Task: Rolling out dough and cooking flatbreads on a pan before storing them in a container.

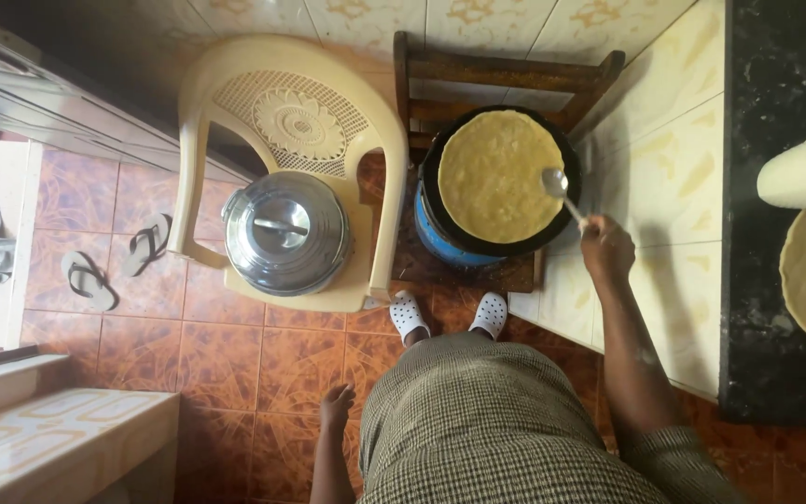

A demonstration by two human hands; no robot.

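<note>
While our left hand (336,407) hangs empty and loosely open by the hip, our right hand (605,245) grips a spoon (560,189), its handle angled up-left onto the flatbread (496,175) in the black pan (436,168) ahead.

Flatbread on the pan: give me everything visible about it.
The flatbread is a round, thin, pale yellow disc with faint browner mottling, looking dry-surfaced. It lies flat, covering nearly the whole black round pan, which sits on a blue stove. The bowl of a metal spoon, held by the right hand, rests on its right edge. Nothing else touches it.
</note>
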